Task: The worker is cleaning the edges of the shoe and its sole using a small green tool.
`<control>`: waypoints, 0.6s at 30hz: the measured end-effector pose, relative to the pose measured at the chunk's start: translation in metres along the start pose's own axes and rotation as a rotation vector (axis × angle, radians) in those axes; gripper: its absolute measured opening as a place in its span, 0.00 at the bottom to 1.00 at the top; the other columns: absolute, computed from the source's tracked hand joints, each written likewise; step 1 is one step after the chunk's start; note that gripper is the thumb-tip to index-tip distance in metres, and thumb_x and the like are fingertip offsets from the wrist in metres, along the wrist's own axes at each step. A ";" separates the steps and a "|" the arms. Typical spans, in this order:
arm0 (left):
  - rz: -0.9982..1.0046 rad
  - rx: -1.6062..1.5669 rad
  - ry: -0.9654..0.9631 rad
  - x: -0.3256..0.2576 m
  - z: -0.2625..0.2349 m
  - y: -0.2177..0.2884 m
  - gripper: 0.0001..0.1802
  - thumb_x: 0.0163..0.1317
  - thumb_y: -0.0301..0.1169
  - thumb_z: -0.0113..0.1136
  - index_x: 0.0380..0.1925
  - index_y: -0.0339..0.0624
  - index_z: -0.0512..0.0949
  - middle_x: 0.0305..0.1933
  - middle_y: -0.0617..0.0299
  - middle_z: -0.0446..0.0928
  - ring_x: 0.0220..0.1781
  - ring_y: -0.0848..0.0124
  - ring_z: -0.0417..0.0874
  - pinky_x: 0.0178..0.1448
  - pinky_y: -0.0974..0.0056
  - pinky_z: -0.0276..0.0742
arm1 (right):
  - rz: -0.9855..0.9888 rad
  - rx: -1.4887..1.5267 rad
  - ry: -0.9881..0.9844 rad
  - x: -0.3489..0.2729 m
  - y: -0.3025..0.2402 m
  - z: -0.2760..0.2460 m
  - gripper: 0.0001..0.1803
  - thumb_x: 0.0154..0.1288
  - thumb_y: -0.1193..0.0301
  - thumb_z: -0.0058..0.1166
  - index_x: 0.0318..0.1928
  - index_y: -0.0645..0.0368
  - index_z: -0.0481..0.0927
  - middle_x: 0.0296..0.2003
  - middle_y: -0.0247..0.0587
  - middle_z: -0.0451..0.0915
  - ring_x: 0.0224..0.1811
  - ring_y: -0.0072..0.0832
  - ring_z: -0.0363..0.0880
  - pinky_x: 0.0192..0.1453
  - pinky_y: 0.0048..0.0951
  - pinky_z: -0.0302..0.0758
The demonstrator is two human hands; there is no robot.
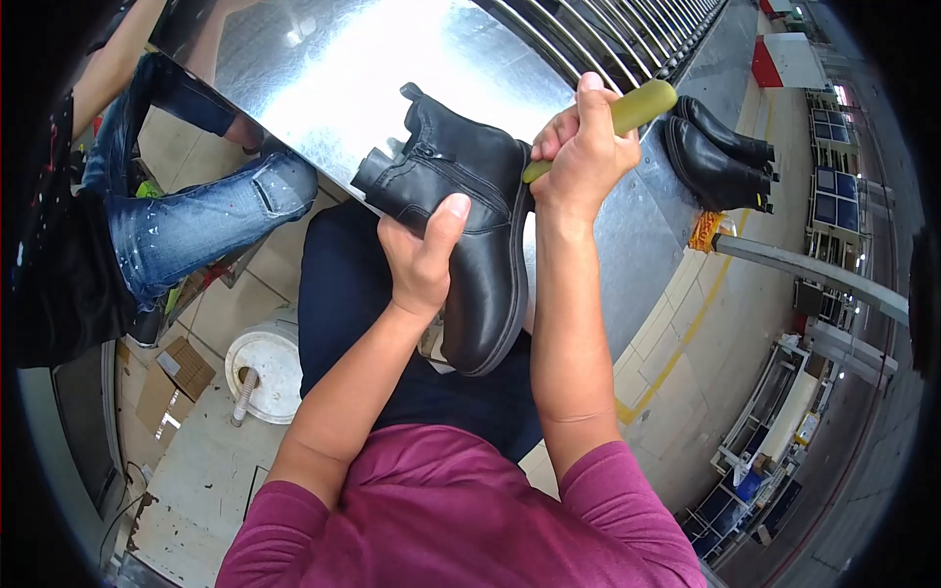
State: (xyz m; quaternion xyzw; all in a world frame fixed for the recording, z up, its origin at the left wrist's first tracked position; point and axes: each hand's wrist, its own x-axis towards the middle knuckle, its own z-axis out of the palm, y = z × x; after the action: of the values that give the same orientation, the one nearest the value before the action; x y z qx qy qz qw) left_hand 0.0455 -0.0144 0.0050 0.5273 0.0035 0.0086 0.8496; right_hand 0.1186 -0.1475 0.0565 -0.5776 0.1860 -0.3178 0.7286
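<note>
A black ankle boot (pixel 477 265) with a side zip lies tilted over my lap and the table's near edge, its toe toward me and its sole facing right. My left hand (pixel 423 257) is closed round the boot's side, thumb on the upper below the zip. In a fist, my right hand (pixel 591 147) grips a yellow-green bar (pixel 647 104), rounded at its thick end. The bar's thinner end meets or nearly meets the sole edge by the heel; I cannot tell if they touch.
A shiny metal table (pixel 294 59) spans the front, with a slatted roller section (pixel 588 34) behind. Two black boots (pixel 708 157) stand at its right. Left sits another person in torn jeans (pixel 196 225). A lidded white bucket (pixel 270 377) and a cardboard box (pixel 176 382) are lower left.
</note>
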 end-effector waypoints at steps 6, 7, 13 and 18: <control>0.033 0.003 0.043 0.004 0.008 -0.003 0.10 0.66 0.34 0.60 0.35 0.37 0.79 0.34 0.67 0.77 0.37 0.76 0.74 0.46 0.67 0.70 | -0.103 -0.066 0.002 0.003 0.002 0.007 0.14 0.71 0.66 0.63 0.36 0.60 0.74 0.15 0.29 0.64 0.10 0.18 0.62 0.14 0.24 0.63; 0.034 0.003 0.047 0.004 0.008 -0.003 0.10 0.66 0.34 0.60 0.35 0.37 0.79 0.34 0.67 0.77 0.37 0.76 0.74 0.46 0.67 0.70 | -0.095 -0.071 0.003 0.005 0.001 0.008 0.14 0.71 0.65 0.64 0.36 0.61 0.74 0.15 0.29 0.64 0.10 0.18 0.62 0.14 0.24 0.63; 0.039 -0.004 0.022 0.009 0.007 -0.006 0.10 0.65 0.33 0.60 0.29 0.38 0.76 0.28 0.69 0.74 0.31 0.77 0.71 0.40 0.67 0.68 | -0.087 -0.093 -0.016 0.021 0.006 0.009 0.13 0.71 0.66 0.63 0.37 0.61 0.74 0.15 0.28 0.64 0.10 0.18 0.62 0.14 0.24 0.63; 0.024 -0.008 -0.015 0.007 -0.002 -0.015 0.09 0.64 0.29 0.63 0.37 0.33 0.81 0.36 0.61 0.82 0.37 0.71 0.80 0.47 0.63 0.77 | -0.077 -0.109 -0.047 0.032 0.013 0.012 0.13 0.70 0.67 0.63 0.36 0.60 0.73 0.15 0.27 0.63 0.11 0.18 0.61 0.14 0.25 0.62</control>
State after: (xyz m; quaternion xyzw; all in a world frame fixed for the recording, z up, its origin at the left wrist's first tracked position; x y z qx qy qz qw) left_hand 0.0531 -0.0192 -0.0095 0.5242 -0.0091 0.0149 0.8514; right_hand 0.1528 -0.1591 0.0500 -0.6305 0.1635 -0.3211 0.6875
